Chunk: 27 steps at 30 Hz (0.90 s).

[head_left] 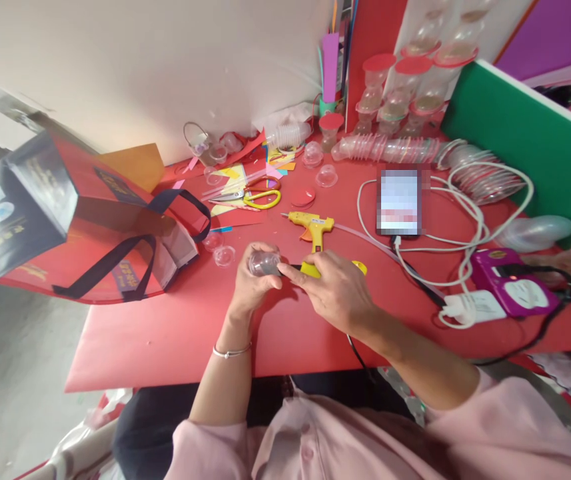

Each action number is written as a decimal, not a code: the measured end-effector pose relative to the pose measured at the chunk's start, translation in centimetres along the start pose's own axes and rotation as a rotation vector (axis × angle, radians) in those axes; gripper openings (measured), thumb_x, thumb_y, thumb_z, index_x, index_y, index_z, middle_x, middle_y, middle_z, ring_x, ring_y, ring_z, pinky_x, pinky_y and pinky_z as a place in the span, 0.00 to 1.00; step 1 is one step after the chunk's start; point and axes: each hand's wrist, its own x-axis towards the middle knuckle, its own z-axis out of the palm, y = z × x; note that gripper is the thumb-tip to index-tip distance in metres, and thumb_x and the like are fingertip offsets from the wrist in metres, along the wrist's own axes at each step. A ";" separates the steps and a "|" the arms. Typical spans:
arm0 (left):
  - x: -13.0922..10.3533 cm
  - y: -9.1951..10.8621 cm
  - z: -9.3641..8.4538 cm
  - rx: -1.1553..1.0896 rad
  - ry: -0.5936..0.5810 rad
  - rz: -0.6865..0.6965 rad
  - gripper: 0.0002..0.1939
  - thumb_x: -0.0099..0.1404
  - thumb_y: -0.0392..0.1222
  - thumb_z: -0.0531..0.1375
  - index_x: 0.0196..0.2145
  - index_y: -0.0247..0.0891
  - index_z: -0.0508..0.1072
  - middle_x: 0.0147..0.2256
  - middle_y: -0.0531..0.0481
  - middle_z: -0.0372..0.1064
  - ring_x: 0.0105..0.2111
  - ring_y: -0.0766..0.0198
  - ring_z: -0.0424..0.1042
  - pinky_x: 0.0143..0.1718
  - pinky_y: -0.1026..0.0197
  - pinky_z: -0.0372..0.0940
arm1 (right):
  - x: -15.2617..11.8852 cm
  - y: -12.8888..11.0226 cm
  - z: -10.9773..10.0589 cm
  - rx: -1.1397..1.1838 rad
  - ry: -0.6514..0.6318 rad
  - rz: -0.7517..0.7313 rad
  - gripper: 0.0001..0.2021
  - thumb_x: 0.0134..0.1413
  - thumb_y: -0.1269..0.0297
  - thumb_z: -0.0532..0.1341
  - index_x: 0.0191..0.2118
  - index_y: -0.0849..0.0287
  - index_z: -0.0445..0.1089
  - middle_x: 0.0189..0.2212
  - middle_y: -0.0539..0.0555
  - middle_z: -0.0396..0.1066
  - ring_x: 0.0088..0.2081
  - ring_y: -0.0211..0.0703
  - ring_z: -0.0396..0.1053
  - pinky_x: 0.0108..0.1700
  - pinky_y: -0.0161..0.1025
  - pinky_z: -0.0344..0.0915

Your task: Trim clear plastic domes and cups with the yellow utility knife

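My left hand is wrapped round a small clear plastic cup above the front of the table. Close on its right, my right hand grips a yellow-handled tool. The tool's dark narrow end points left at the cup; whether it touches the cup I cannot tell. My fingers cover most of the handle, and its kind does not show. Just beyond my hands lies a yellow glue gun, its nozzle to the left. Clear domed plastic pieces rest left of my left hand.
Yellow-handled scissors lie among paper scraps. A red paper bag stands at the left. Stacked clear cups line the back. A phone, tangled white cables and a purple power socket occupy the right side.
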 end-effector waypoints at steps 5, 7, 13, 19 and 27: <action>0.0 0.1 0.0 -0.002 0.000 0.017 0.38 0.36 0.56 0.79 0.43 0.41 0.72 0.41 0.50 0.72 0.37 0.65 0.76 0.39 0.64 0.72 | 0.0 0.0 -0.1 0.043 0.000 0.009 0.26 0.62 0.73 0.60 0.62 0.42 0.70 0.34 0.52 0.68 0.36 0.42 0.62 0.35 0.39 0.56; 0.0 0.2 0.0 0.005 -0.006 0.020 0.39 0.36 0.56 0.79 0.44 0.41 0.73 0.40 0.51 0.72 0.36 0.66 0.76 0.39 0.64 0.71 | -0.1 0.0 -0.2 0.065 0.003 0.004 0.25 0.62 0.73 0.60 0.61 0.42 0.71 0.35 0.52 0.69 0.36 0.42 0.62 0.35 0.39 0.56; 0.0 0.3 0.0 0.024 -0.027 0.008 0.41 0.35 0.58 0.78 0.45 0.40 0.73 0.37 0.50 0.74 0.34 0.65 0.76 0.35 0.64 0.71 | -0.2 -0.1 -0.2 0.089 -0.009 0.007 0.24 0.64 0.72 0.59 0.62 0.42 0.70 0.36 0.52 0.69 0.37 0.42 0.63 0.36 0.39 0.57; 0.0 0.3 -0.1 0.077 -0.025 0.019 0.40 0.36 0.60 0.77 0.43 0.39 0.73 0.36 0.48 0.75 0.33 0.62 0.76 0.33 0.62 0.71 | -0.2 -0.1 -0.3 0.098 -0.020 0.016 0.24 0.64 0.71 0.59 0.62 0.42 0.70 0.36 0.53 0.68 0.37 0.42 0.62 0.36 0.39 0.58; -0.1 0.4 -0.1 0.116 0.000 0.055 0.38 0.37 0.60 0.78 0.42 0.39 0.73 0.36 0.49 0.74 0.34 0.63 0.76 0.35 0.63 0.71 | -0.2 -0.1 -0.2 0.099 -0.019 0.018 0.24 0.65 0.71 0.58 0.62 0.43 0.70 0.35 0.53 0.68 0.37 0.42 0.61 0.36 0.39 0.56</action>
